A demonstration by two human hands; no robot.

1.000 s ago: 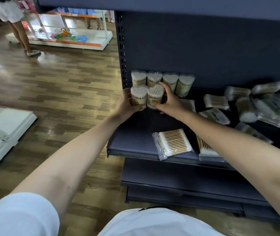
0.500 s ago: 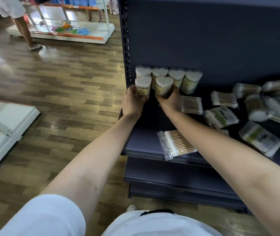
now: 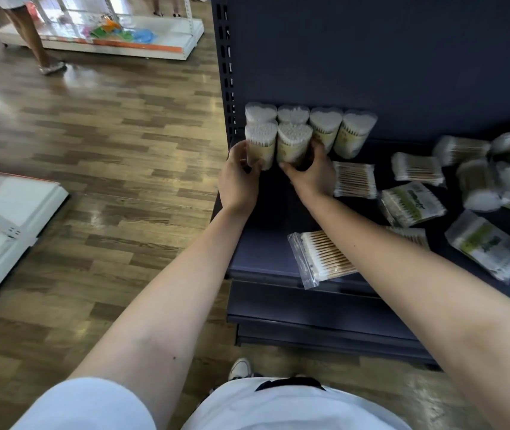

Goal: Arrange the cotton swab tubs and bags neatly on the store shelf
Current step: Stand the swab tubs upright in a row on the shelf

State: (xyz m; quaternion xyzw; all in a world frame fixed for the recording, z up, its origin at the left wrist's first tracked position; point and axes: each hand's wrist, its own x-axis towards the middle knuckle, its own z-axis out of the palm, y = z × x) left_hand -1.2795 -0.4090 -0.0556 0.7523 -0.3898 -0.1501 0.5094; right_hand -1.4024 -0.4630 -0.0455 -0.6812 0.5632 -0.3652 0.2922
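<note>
Several heart-shaped cotton swab tubs stand in a row at the back left of the dark shelf (image 3: 266,256). In front of that row stand two more tubs. My left hand (image 3: 237,178) grips the left front tub (image 3: 260,141), and my right hand (image 3: 309,173) grips the right front tub (image 3: 294,141). Both front tubs stand upright, close against the back row. A clear swab bag (image 3: 320,259) lies at the shelf's front edge under my right forearm. Other swab bags (image 3: 412,203) and tubs lie scattered to the right.
A perforated upright post (image 3: 227,72) bounds the shelf on the left. Wooden floor lies to the left, with white shelf panels (image 3: 2,218) on it. Another person's legs (image 3: 30,32) stand by a far white display. A lower shelf sits beneath.
Both hands have pushed the two front tubs back until they stand against the back row. The camera has moved closer to the shelf.
</note>
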